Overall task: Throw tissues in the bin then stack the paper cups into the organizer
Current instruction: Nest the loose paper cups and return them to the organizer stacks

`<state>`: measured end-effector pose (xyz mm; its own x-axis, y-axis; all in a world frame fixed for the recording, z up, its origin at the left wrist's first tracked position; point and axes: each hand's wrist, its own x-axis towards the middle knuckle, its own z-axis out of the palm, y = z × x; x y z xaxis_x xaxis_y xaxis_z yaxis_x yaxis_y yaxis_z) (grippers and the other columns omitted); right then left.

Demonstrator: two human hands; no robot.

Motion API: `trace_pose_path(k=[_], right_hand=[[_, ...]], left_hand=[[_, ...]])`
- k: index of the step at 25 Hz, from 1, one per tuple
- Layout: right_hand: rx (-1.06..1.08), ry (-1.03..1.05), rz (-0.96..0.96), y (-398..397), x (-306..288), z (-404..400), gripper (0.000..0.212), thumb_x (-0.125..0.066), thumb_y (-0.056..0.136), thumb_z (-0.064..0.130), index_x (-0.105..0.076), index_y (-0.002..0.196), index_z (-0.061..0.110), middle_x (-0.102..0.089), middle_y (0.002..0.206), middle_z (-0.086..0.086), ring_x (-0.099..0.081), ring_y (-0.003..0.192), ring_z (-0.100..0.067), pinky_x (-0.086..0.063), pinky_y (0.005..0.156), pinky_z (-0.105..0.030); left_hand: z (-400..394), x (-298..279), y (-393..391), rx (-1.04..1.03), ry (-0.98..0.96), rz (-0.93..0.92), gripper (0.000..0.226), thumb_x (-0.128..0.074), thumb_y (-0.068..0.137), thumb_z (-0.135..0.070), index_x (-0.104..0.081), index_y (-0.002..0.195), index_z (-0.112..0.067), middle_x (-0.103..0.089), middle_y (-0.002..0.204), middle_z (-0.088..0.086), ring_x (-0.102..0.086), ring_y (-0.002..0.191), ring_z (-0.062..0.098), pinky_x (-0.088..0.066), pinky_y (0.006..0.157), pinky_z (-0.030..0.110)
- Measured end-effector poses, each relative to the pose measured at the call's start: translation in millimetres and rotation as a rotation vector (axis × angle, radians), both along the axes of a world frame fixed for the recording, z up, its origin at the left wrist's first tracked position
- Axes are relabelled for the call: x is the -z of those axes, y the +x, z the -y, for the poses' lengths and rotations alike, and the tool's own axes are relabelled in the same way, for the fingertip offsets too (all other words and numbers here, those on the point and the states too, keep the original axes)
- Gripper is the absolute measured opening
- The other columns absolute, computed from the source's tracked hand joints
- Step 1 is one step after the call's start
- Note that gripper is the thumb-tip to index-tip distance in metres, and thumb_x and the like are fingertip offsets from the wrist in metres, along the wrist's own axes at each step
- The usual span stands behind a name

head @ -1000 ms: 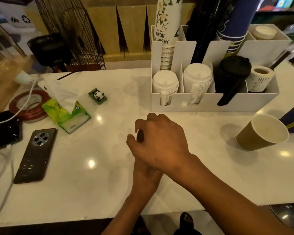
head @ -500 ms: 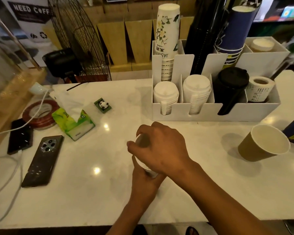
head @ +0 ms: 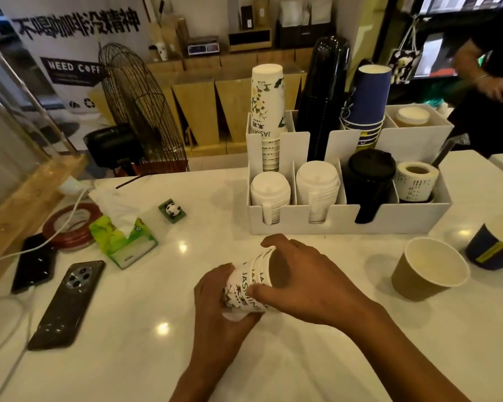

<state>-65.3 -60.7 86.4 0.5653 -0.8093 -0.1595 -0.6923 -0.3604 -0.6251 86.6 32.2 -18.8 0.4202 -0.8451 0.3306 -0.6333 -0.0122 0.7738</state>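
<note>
Nearest the camera, both bare hands close around a short nested stack of white paper cups printed with green flowers and "JASMINE" lettering [head: 251, 281], held tilted on its side just above the white marble-look counter [head: 128, 358]. The left hand [head: 215, 303] cups the stack's closed base from below and the left, fingers wrapped round it. The right hand [head: 305, 278] grips the open rim end from above, thumb under the printed wall and fingers curled over the mouth.

To the right, apart from the hands, stands a brown paper cup [head: 427, 269], open side up, and beyond it a dark blue paper cup with a yellow band [head: 494, 248] at the picture's edge. To the left lie a dark smartphone [head: 67, 303] and a green tissue pack [head: 122, 242] with a white tissue sticking out.

Farther back sits the white compartmented organizer [head: 346, 221], holding lid stacks in front and, behind, a tall upside-down stack of matching floral cups [head: 266, 111] and blue cups [head: 366, 103].
</note>
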Motion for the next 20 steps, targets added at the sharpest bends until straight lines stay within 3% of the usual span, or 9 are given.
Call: trace_pose_path(k=[2,3,5,7,9,11,16,20], right_hand=[[0.065,0.095,0.181,-12.8,10.8,0.7,0.072,-0.073,0.063,0.064,-0.044,0.127,0.046,-0.057,0.122,0.019,-0.058,0.11,-0.009,-0.058,0.084,-0.029],[0.093,0.132,0.276,-17.1,16.4,-0.8,0.07,-0.074,0.06,0.064,-0.047,0.122,0.046,-0.058,0.118,0.021,-0.06,0.107,-0.009,-0.06,0.082,-0.03],[0.154,0.202,0.472,-23.0,24.7,-5.6,0.066,-0.076,0.057,0.063,-0.052,0.116,0.046,-0.063,0.115,0.019,-0.064,0.105,-0.008,-0.061,0.079,-0.031],[0.214,0.275,0.653,-26.0,29.2,-9.9,0.059,-0.084,0.062,0.052,-0.056,0.113,0.044,-0.067,0.112,0.016,-0.066,0.105,-0.009,-0.062,0.076,-0.032],[0.249,0.309,0.746,-26.0,31.0,-14.1,0.057,-0.088,0.067,0.038,-0.055,0.114,0.038,-0.066,0.112,0.014,-0.066,0.106,-0.011,-0.061,0.073,-0.029],[0.243,0.312,0.747,-23.9,33.4,-18.1,0.064,-0.089,0.064,0.035,-0.052,0.116,0.035,-0.063,0.116,0.013,-0.065,0.107,-0.013,-0.061,0.073,-0.028],[0.145,0.287,0.579,-13.1,36.8,-27.5,0.074,-0.089,0.059,0.04,-0.042,0.115,0.035,-0.056,0.113,0.019,-0.063,0.096,-0.007,-0.056,0.066,-0.02],[0.078,0.284,0.468,-0.5,33.1,-27.8,0.077,-0.085,0.058,0.055,-0.039,0.118,0.043,-0.051,0.119,0.027,-0.058,0.104,-0.003,-0.055,0.075,-0.016]], left_hand=[[6.7,7.1,7.4,-0.08,-0.021,0.026,0.093,-0.09,0.057,-0.044,-0.041,0.136,-0.046,-0.043,0.146,-0.008,-0.039,0.135,0.018,-0.03,0.104,0.016],[7.0,-0.7,8.1,-0.131,0.011,-0.016,0.102,-0.093,0.057,-0.038,-0.036,0.141,-0.042,-0.036,0.151,-0.002,-0.032,0.139,0.017,-0.027,0.105,0.016],[5.0,-12.1,2.4,-0.188,0.016,-0.262,0.115,-0.095,0.061,-0.021,-0.024,0.149,-0.038,-0.029,0.151,-0.007,-0.034,0.137,0.005,-0.03,0.104,0.021],[0.8,-26.3,-5.3,-0.18,0.053,-0.534,0.107,-0.088,0.072,-0.017,-0.02,0.15,-0.043,-0.041,0.145,-0.011,-0.047,0.126,-0.002,-0.041,0.101,0.028],[-1.7,-35.5,-10.0,-0.08,0.085,-0.886,0.09,-0.082,0.072,-0.026,-0.033,0.146,-0.039,-0.066,0.129,0.001,-0.066,0.113,0.016,-0.053,0.093,0.04],[-3.4,-39.4,-14.0,0.036,0.093,-1.136,0.083,-0.077,0.063,-0.037,-0.046,0.139,-0.032,-0.074,0.117,0.01,-0.071,0.106,0.03,-0.056,0.087,0.05],[-3.3,-43.1,-17.4,0.091,0.07,-1.09,0.085,-0.082,0.062,-0.035,-0.045,0.139,-0.04,-0.071,0.125,0.004,-0.07,0.111,0.027,-0.059,0.082,0.048],[-6.4,-42.9,2.2,0.135,0.072,-1.029,0.087,-0.083,0.062,-0.028,-0.045,0.14,-0.039,-0.07,0.126,-0.001,-0.069,0.112,0.025,-0.06,0.08,0.044]])
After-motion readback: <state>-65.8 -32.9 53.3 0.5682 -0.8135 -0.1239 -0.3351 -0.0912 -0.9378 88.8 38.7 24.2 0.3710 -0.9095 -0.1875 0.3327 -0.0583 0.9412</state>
